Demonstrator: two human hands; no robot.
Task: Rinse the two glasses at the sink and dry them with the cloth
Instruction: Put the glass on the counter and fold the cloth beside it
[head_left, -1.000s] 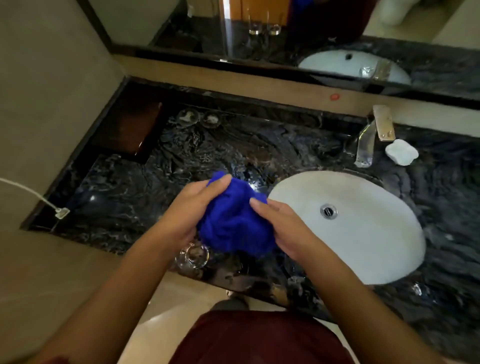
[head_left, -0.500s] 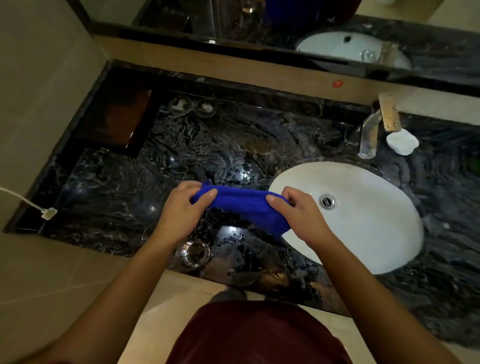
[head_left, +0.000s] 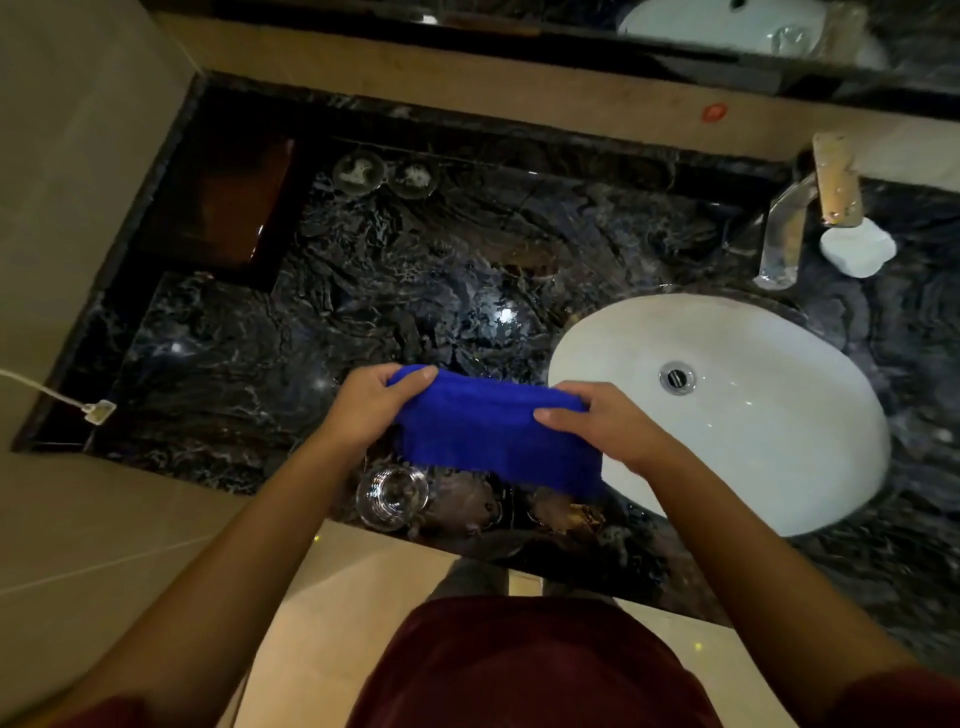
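Note:
A bright blue cloth (head_left: 498, 431) is stretched flat between both hands above the dark marble counter. My left hand (head_left: 371, 402) pinches its left end and my right hand (head_left: 602, 423) grips its right end. A clear glass (head_left: 390, 496) stands upright on the counter near the front edge, just below my left hand and apart from it. Two more clear glasses (head_left: 359, 172) (head_left: 414, 179) sit side by side at the back left of the counter. The white oval sink (head_left: 753, 426) lies to the right of my hands.
A chrome faucet (head_left: 789, 228) stands behind the sink, with a white soap piece (head_left: 857, 249) to its right. A brown recessed tray (head_left: 234, 208) is at the back left. A white cable plug (head_left: 98, 410) lies at the counter's left edge. A mirror runs along the back.
The cloth went from a bunched ball in both hands to a folded flat strip pulled out between them. The glass by the front edge has come fully into view.

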